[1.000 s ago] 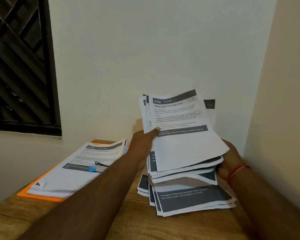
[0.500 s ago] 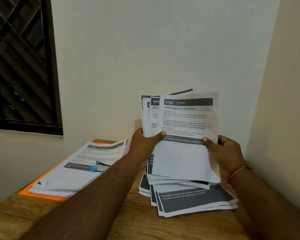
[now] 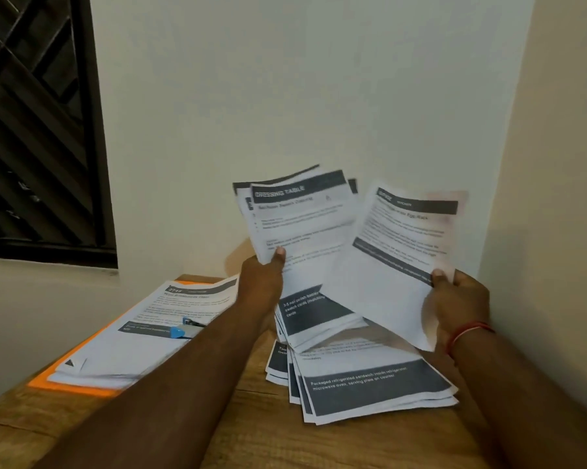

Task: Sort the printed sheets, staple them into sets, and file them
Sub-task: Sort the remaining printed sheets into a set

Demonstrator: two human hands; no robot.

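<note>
1. Over the right side of the desk, the right hand pinches a single sheet by its right edge, thumb on the printed face. The sheet is headed for the kitchen.
2. The left hand grips a fanned bundle, "Dressing Table" page on top, thumb clamped on its left edge.
3. The key relation: the single sheet sits right of the bundle, long axis upright and leaning right. Their tops are apart; its lower corner overlaps the bundle's front.
4. Directly below lies the loose pile, nearer the right hand, so that looks like the easy drop.
5. Far left, another stack rests on an orange folder, with what looks like a stapler on top.
6. The left forearm crosses the route to it, and the side wall crowds the right.
</note>
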